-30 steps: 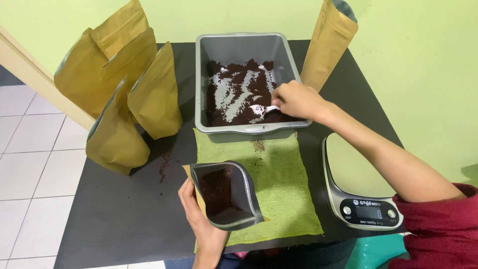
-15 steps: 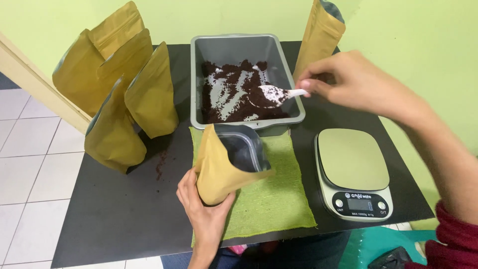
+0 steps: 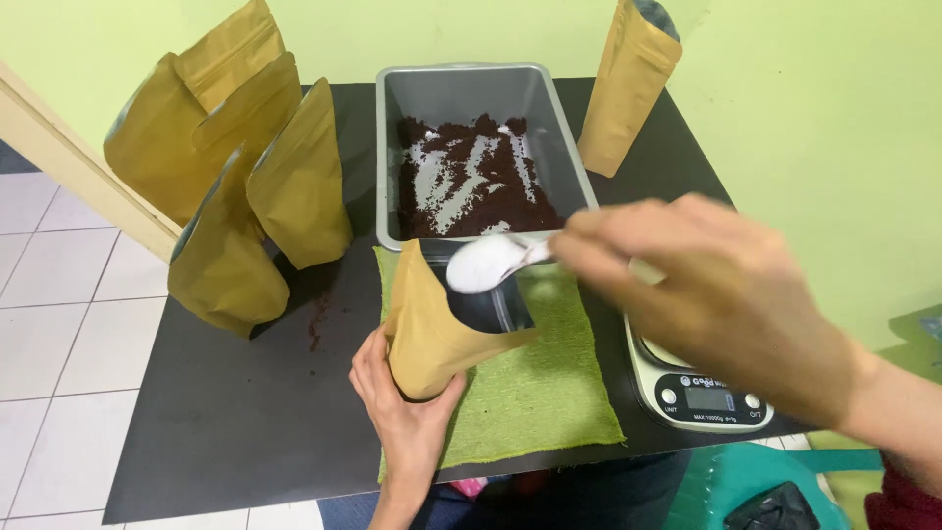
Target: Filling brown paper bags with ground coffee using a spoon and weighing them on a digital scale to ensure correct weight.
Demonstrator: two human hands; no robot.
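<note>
My left hand (image 3: 404, 412) grips an open tan stand-up pouch (image 3: 432, 329) from below and tilts it, mouth up, over a green cloth (image 3: 535, 393). My right hand (image 3: 706, 294) holds a white plastic spoon (image 3: 488, 263) whose bowl is tipped at the pouch's mouth. Just behind stands a grey metal tray (image 3: 471, 93) with dark brown grounds (image 3: 471, 182) spread over its floor.
Several tan pouches (image 3: 245, 186) stand at the table's left, and one more tan pouch (image 3: 628, 83) at the back right. A digital kitchen scale (image 3: 697, 393) sits right of the cloth. Spilled grounds (image 3: 316, 329) dot the black table (image 3: 226, 422). Tiled floor lies to the left.
My right hand has carried the spoon from the tray to the pouch's mouth. My left hand has raised and tilted the pouch, which stood open on the cloth.
</note>
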